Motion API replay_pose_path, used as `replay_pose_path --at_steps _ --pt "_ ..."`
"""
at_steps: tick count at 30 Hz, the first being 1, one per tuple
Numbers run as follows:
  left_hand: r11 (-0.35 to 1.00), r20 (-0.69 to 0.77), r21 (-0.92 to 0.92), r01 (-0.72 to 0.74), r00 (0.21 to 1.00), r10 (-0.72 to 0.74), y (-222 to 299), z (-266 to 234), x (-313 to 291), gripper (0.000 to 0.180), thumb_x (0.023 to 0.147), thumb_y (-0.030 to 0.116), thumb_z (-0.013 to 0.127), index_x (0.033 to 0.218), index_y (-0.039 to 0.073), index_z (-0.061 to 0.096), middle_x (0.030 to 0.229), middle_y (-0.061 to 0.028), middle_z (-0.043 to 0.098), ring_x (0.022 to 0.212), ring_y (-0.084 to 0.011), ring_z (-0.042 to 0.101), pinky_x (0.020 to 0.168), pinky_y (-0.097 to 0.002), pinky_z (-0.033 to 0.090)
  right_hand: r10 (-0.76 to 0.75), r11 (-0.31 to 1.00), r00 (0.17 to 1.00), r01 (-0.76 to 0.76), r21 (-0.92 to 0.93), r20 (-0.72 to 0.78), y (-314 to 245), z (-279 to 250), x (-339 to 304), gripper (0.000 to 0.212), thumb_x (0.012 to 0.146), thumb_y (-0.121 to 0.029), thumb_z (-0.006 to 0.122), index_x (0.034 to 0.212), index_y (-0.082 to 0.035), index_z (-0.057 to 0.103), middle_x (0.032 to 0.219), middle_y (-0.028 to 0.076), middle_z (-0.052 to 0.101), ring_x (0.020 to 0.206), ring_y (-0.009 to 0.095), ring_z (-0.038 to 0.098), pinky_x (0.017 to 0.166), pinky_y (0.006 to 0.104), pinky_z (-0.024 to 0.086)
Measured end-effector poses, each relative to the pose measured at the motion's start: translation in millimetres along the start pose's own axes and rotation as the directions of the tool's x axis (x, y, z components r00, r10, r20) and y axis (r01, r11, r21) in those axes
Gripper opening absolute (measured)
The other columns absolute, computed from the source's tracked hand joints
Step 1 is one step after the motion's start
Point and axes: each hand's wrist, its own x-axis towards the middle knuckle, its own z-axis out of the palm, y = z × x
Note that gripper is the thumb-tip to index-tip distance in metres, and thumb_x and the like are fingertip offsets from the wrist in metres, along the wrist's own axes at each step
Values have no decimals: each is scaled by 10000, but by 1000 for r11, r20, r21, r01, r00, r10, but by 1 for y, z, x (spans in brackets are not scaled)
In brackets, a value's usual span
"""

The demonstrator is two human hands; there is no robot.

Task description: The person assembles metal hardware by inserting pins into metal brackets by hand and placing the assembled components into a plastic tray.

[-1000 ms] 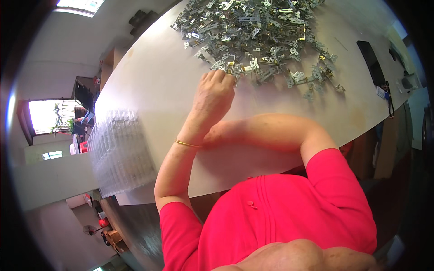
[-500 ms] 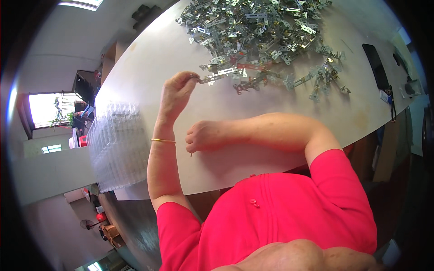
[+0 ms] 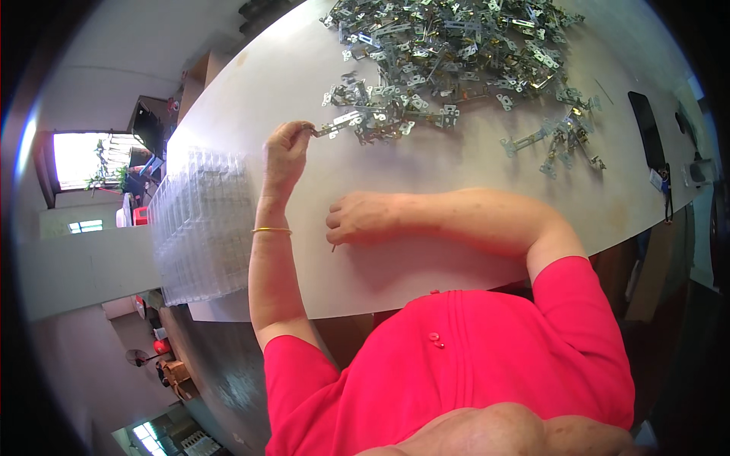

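Note:
My left hand (image 3: 287, 156), with a gold bangle on its wrist, pinches the end of a slotted metal bracket (image 3: 338, 124). The bracket's other end touches a cluster of similar brackets (image 3: 384, 121) at the near left of a large pile (image 3: 456, 45). Closer to me, my right hand (image 3: 361, 218) rests on the table, its fingers curled closed. The tip of a thin stick (image 3: 333, 248) pokes out below them; the rest is hidden in the hand.
Stacked clear plastic trays (image 3: 201, 228) stand at the table's left edge. A smaller group of brackets (image 3: 563, 140) lies right of the pile. A black phone (image 3: 646, 129) and keys on a strap (image 3: 665, 190) lie near the right edge of the white table (image 3: 456, 175).
My left hand has drawn back slightly left with the bracket. The bracket cluster now lies further left, apart from the small group at right. My right hand stays closed on the table.

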Motion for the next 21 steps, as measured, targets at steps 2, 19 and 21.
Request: replay_pose_path --at_steps 2,19,21 --pt "1000 -24 -13 2 1000 -3 0 6 -7 114 930 48 634 1015 2 695 839 12 638 720 -59 540 659 -205 463 9 1000 1000 -8 17 -21 -1 1 1 61 817 -151 626 868 -118 617 850 43 626 874 258 624 717 383 520" --pt "979 -99 -197 -58 994 39 77 -9 13 139 930 33 610 1009 -11 715 843 -5 669 718 -72 583 687 -213 484 -7 1000 998 8 29 -59 5 1 -1 78 814 -137 625 796 -134 549 800 33 567 842 240 607 729 371 506" --pt "978 -173 -58 -198 967 186 91 -7 18 130 914 5 609 990 4 715 852 -25 660 711 -114 613 684 -230 497 -11 1000 998 12 20 -62 6 2 -2 92 812 -138 627 786 -134 539 799 32 567 827 239 608 720 369 507"
